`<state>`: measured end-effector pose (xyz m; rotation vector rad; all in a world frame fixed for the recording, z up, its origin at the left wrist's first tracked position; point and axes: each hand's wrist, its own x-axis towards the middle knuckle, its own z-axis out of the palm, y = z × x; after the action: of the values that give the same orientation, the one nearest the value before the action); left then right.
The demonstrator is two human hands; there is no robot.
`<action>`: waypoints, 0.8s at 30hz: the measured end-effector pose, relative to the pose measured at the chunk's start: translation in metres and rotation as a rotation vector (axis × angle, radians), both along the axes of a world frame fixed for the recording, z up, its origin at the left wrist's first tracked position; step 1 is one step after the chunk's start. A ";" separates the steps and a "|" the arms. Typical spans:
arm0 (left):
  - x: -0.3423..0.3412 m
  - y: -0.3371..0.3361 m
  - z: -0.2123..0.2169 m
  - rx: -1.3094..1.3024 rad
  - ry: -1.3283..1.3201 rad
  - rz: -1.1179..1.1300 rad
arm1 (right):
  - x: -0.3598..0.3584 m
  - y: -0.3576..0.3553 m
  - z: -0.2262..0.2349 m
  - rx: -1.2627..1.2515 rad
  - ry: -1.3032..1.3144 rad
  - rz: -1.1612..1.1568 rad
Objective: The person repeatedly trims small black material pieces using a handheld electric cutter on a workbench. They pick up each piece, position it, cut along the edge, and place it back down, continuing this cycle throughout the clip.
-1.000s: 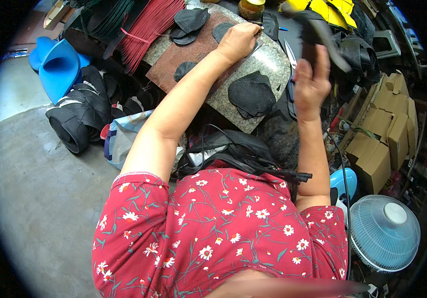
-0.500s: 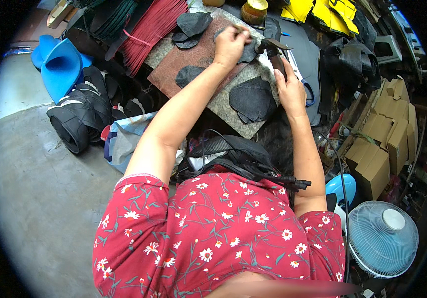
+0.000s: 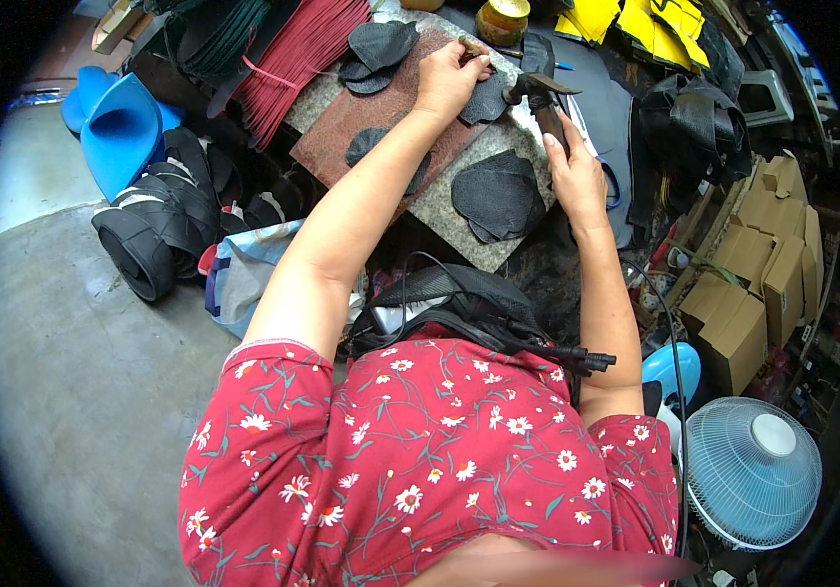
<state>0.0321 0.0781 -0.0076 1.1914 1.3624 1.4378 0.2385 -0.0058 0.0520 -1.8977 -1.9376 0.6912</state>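
Note:
My right hand [image 3: 578,178] grips a hammer [image 3: 545,110] by its dark handle, with the metal head pointing away from me. A grey-black leather-like piece [image 3: 486,100] lies just left of the hammer head. My left hand [image 3: 447,82] is over the far part of a reddish-brown board [image 3: 342,132], its fingertips pinched together. Something small and brownish shows at those fingertips, too small to name. Nearest me, a stack of black rounded pieces [image 3: 498,196] rests on a speckled stone slab [image 3: 440,217]. Another black piece [image 3: 369,147] is partly hidden under my left forearm.
More black pieces [image 3: 381,44] lie at the board's far left, beside a bundle of red strips [image 3: 293,68]. A yellowish jar [image 3: 502,22] stands behind the slab. Yellow sheets [image 3: 660,29], cardboard boxes [image 3: 748,269] and a fan [image 3: 754,474] are at right.
My left hand has moved slightly away and to the left, uncovering more of the grey-black piece beside the hammer head. The hammer has shifted only a little in my right hand.

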 end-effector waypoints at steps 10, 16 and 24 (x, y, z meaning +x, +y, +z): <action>-0.011 0.012 0.009 0.055 0.311 -0.113 | 0.004 0.010 0.004 -0.096 0.086 -0.001; -0.014 0.012 0.007 -0.017 0.180 -0.151 | 0.007 0.008 0.006 -0.107 0.010 0.004; -0.006 0.010 0.021 0.270 0.624 -0.105 | -0.001 0.011 0.026 0.013 0.174 -0.037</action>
<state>0.0260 0.0883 0.0130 1.9747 1.5007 1.2482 0.2377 0.0052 0.0780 -1.7970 -1.7911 0.8024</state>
